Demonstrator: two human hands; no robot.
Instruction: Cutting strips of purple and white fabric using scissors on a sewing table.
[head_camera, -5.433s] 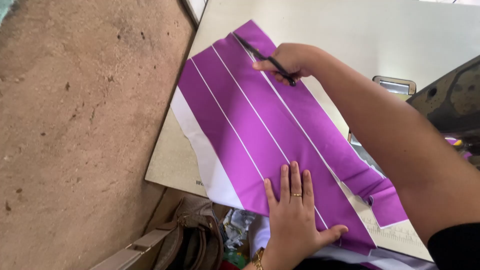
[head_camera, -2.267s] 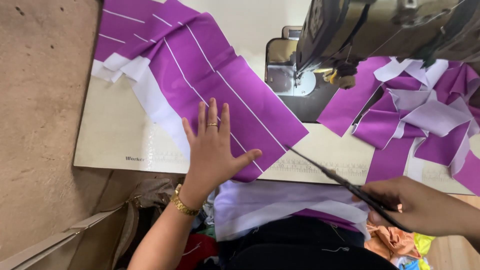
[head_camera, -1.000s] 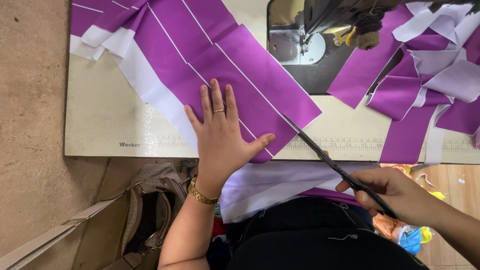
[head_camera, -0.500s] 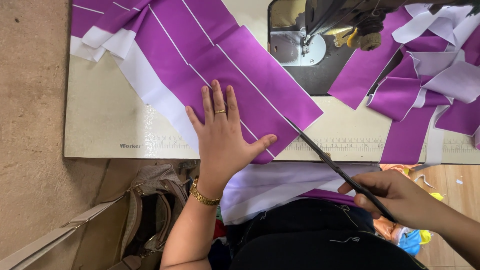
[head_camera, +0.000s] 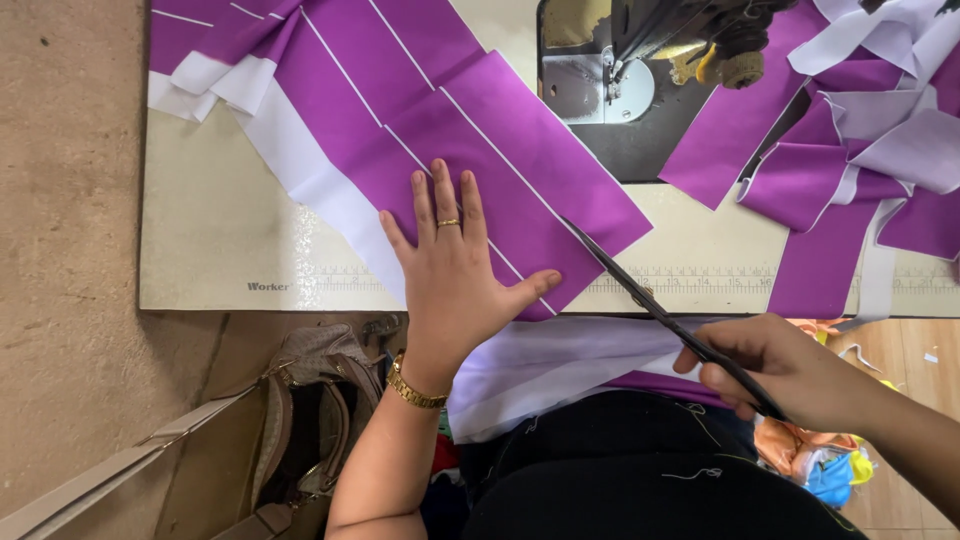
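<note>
The left hand (head_camera: 455, 280) lies flat and released on smooth purple striped fabric (head_camera: 470, 150); the right hand (head_camera: 785, 370), at four o'clock, grasps slim dark scissors (head_camera: 650, 300).

Occlusions and crops, head view only.

Scissors (head_camera: 665, 318): handle end sat buried in the right hand (head_camera: 790, 370), so loops weren't visible; blade tips met the edge of the purple fabric (head_camera: 470, 150) and whether they were under or over it couldn't be told. Left hand (head_camera: 455, 275) covered part of the fabric and its white lines. Fabric ran off the top edge. Sewing machine (head_camera: 640, 70) was cropped at the top, needle area too dark to read. Purple and white scrap pile (head_camera: 860, 150) was cut off at the right edge. Brown bag (head_camera: 300, 420) was cropped at the bottom, partly under the surface (head_camera: 220, 230). Right forearm left frame at the lower right.
</note>
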